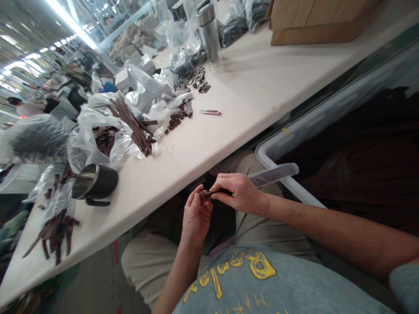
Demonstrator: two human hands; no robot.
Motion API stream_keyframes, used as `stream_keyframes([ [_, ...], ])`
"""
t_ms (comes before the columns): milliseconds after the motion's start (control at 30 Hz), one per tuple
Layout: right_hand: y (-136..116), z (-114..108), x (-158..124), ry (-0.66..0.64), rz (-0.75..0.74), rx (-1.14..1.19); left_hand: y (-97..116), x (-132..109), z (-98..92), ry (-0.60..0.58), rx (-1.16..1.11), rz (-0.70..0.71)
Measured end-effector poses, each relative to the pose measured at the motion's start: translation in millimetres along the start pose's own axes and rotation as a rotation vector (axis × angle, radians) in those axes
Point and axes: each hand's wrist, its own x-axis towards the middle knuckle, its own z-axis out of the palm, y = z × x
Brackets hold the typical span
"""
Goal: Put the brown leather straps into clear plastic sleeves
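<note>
Below the table edge, over my lap, my left hand [196, 218] and my right hand [238, 194] meet at a short dark brown strap [206, 194]. A small, darker fitting sits at the strap's end, too small to identify. My left fingers pinch that end, while my right thumb and fingers close on the strap from the other side. Behind my right hand, a translucent grey flat strip [273, 174] extends outward, and its link to the hand is hidden.
The white table edge [163, 174] runs diagonally above my hands. On the table are a black mug [96, 183], pink snips [210, 112], brown straps on plastic bags [131, 126], metal buckles [199, 80], a steel flask [209, 37] and a cardboard box [317, 22]. A white rail [278, 150] runs on the right.
</note>
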Motion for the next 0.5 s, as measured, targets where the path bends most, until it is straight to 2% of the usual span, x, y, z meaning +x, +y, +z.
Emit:
stream_keyframes([
  [100, 0, 0, 0, -0.002, 0.037, 0.072, -3, -1, -2.8, -0.007, 0.131, 0.113],
  [267, -2, 3, -1, -0.012, 0.059, 0.084, -4, -2, -2.1, -0.026, 0.319, 0.155],
  [400, 1, 0, -1, -0.086, 0.072, 0.046, -3, -1, 0.9, 0.006, 0.303, 0.207],
  [500, 7, -7, 0, -0.115, 0.055, -0.047, 3, 2, -4.1, 0.045, 0.263, 0.259],
])
